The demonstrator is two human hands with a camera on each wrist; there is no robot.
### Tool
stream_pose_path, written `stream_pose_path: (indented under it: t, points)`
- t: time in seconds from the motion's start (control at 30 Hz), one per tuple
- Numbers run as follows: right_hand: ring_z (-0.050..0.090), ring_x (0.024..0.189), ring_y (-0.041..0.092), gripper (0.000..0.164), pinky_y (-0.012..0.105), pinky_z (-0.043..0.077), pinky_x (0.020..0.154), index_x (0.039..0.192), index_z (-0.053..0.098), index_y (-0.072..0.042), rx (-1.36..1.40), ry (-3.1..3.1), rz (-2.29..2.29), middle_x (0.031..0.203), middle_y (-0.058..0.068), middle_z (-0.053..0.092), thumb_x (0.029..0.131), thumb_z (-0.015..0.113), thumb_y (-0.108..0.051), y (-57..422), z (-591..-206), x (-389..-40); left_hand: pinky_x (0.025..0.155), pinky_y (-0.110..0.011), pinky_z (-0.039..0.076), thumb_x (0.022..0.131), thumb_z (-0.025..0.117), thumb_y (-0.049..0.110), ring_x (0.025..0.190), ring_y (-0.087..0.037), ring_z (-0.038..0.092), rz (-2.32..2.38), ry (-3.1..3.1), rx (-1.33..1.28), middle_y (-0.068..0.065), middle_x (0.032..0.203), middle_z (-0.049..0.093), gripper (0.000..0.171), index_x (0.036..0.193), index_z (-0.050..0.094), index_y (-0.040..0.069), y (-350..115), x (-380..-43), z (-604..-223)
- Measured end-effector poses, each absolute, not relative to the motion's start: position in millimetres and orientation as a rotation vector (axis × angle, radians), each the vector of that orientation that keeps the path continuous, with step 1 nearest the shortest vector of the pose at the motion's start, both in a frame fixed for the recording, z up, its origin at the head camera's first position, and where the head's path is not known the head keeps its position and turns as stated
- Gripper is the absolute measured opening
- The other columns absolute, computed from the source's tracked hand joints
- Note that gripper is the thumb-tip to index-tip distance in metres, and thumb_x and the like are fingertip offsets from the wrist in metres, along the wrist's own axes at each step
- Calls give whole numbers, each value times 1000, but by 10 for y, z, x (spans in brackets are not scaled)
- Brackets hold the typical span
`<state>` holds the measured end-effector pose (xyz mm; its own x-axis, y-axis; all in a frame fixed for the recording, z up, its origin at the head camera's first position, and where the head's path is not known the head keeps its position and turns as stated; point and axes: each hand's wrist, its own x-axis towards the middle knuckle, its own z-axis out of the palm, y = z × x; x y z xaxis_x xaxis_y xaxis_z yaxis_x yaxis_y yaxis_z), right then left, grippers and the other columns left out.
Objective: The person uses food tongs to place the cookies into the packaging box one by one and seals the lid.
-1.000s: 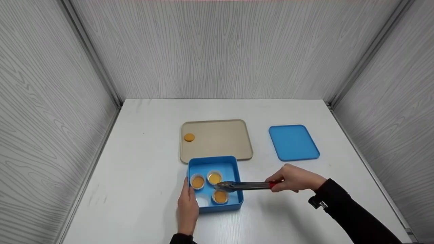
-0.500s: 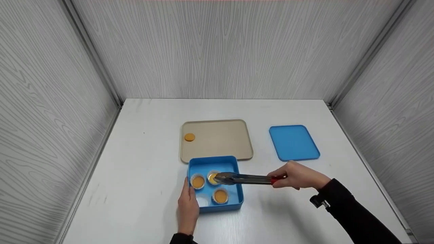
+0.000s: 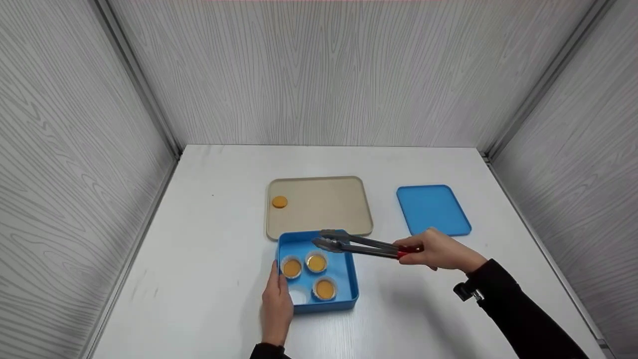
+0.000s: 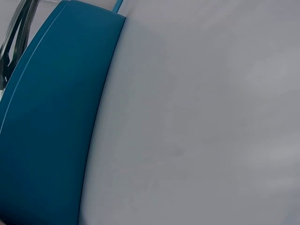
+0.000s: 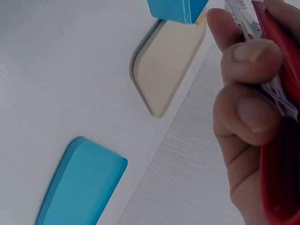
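Note:
My right hand (image 3: 436, 250) grips kitchen tongs (image 3: 371, 247) by their red handles, also seen in the right wrist view as a red handle (image 5: 283, 51) under curled fingers (image 5: 253, 56). The tongs' metal tips stand apart with nothing between them, over the far part of a blue box (image 3: 349, 294). My left hand (image 3: 277, 304) holds the box's left wall, thumb at the rim. Inside the box, three white cups hold orange-yellow rounds: a left cup (image 3: 291, 268), a middle cup (image 3: 316, 262) and a near cup (image 3: 324, 289). A white cup (image 3: 298, 295) lies near the left hand.
Behind the box lies a beige tray (image 3: 324, 204) with one orange round (image 3: 279, 202) at its left. A blue square lid (image 3: 433, 209) lies to the right. Grey wood-grain panels enclose the white table (image 3: 214, 249) at the back and sides.
The tongs have lifted away from the middle cup toward the far side of the box, and their tips have spread apart. The orange-yellow round stays in the cup. The left hand holds still.

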<state>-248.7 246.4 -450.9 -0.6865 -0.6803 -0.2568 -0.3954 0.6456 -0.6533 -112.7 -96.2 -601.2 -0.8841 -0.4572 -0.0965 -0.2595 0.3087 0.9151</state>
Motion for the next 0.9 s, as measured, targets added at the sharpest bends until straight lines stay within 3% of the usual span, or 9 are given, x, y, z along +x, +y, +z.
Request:
stream_pose_path:
  t: [0.4, 0.67, 0.9]
  points:
    - [50, 51, 10, 47, 23, 43, 44, 135, 68, -12, -826, 2478, -851, 87, 0, 69, 94, 75, -36, 2329, -4486, -2607, 122, -52, 30, 111, 39, 18, 151, -33, 31, -1593, -2410, 665, -15, 164, 35, 53, 160, 29, 2, -955, -1122, -6034]
    - [55, 60, 12, 31, 23, 44, 47, 122, 73, -15, -904, 2561, -863, 83, -3, 70, 94, 76, -30, 2098, -4476, -2714, 122, -52, 30, 111, 38, 18, 152, -34, 31, -1595, -2418, 677, -16, 164, 34, 53, 160, 28, 2, -959, -1122, -6025]
    - [59, 72, 13, 29, 24, 51, 60, 118, 74, -9, -997, 2631, -834, 85, -2, 73, 93, 77, -23, 1871, -4479, -2818, 122, -53, 30, 111, 39, 18, 151, -35, 32, -1592, -2411, 668, -17, 163, 36, 52, 160, 29, 2, -968, -1112, -6027]
